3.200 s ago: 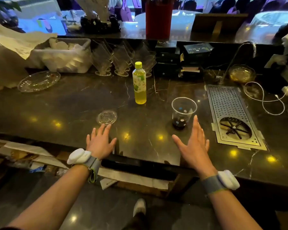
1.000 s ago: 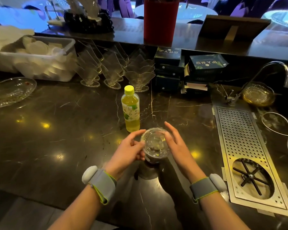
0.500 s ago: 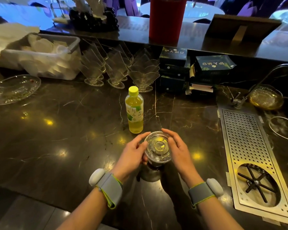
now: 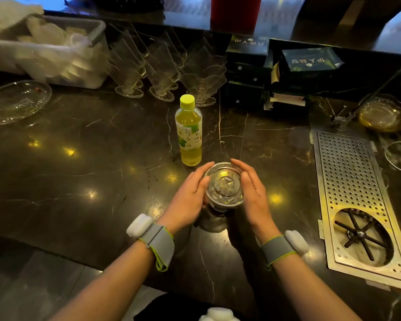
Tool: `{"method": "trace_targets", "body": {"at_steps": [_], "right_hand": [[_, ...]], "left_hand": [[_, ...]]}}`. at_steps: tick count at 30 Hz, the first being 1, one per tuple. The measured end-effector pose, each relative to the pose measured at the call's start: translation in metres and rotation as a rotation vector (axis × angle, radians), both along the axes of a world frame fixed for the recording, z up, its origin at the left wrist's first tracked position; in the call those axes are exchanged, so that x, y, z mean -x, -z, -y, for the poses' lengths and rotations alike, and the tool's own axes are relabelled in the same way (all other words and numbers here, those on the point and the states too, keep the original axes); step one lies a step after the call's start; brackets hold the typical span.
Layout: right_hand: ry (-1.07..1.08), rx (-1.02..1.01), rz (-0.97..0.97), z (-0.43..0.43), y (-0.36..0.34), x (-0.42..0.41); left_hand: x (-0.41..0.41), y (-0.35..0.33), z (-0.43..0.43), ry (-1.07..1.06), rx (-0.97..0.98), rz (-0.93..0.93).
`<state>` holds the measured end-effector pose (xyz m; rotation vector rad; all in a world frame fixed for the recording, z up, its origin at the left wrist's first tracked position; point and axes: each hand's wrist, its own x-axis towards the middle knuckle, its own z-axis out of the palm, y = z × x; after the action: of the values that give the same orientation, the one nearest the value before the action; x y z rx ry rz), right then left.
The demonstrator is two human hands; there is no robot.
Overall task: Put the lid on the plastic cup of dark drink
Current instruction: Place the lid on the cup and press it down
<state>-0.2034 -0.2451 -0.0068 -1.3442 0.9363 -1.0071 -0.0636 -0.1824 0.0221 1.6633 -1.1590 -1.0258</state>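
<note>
— Head view, nearest first: what are the hands doing?
— The left hand (image 4: 190, 193) and right hand (image 4: 252, 195) cup the lid (image 4: 225, 184) from both sides, fingers curved against its rim, seated on the plastic cup (image 4: 218, 210) on the dark counter (image 4: 102, 170).
— And beyond?
— A green bottle (image 4: 189, 133) stands just behind; stacked glasses (image 4: 167, 72) farther back.

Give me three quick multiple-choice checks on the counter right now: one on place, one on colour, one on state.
1. Where is the bottle relative to the cup?
A. Just behind it, slightly left
B. On the drain grate
C. In the plastic bin

2. The bottle's cap colour?
A. Red
B. Yellow-green
C. White

3. Where is the lid?
A. Flat on the counter
B. Atop the cup, between the left hand and right hand
C. On the glass plate

Answers: A, it stands just beyond the cup; B, a bright yellow-green cap; B, both hands flank it.
</note>
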Motion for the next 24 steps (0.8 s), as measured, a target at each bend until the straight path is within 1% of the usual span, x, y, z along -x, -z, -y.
{"method": "trace_targets", "body": {"at_steps": [2, 6, 8, 11, 14, 20, 22, 24], "right_hand": [[-0.005, 0.004, 0.001, 0.001, 0.0, 0.0], [-0.009, -0.001, 0.014, 0.0, 0.001, 0.0], [-0.02, -0.009, 0.024, 0.0, 0.0, 0.002], [-0.032, -0.023, 0.036, -0.001, -0.002, 0.005], [-0.03, -0.019, 0.042, -0.002, -0.001, 0.005], [-0.011, -0.012, 0.028, -0.003, 0.0, -0.001], [-0.002, -0.014, 0.025, -0.002, 0.002, -0.002], [0.007, -0.024, 0.028, -0.001, 0.002, -0.002]], "left_hand": [[0.0, -0.002, 0.002, 0.009, 0.016, 0.076], [-0.002, -0.008, 0.003, 0.082, 0.1, 0.407], [0.0, -0.01, 0.004, 0.153, 0.128, 0.498], [0.007, -0.007, 0.005, 0.268, 0.141, 0.553], [0.007, -0.003, 0.004, 0.289, 0.167, 0.612], [0.003, -0.005, 0.004, 0.308, 0.156, 0.692], [0.002, -0.004, 0.005, 0.313, 0.14, 0.665], [0.0, -0.005, 0.005, 0.328, 0.105, 0.577]]}}
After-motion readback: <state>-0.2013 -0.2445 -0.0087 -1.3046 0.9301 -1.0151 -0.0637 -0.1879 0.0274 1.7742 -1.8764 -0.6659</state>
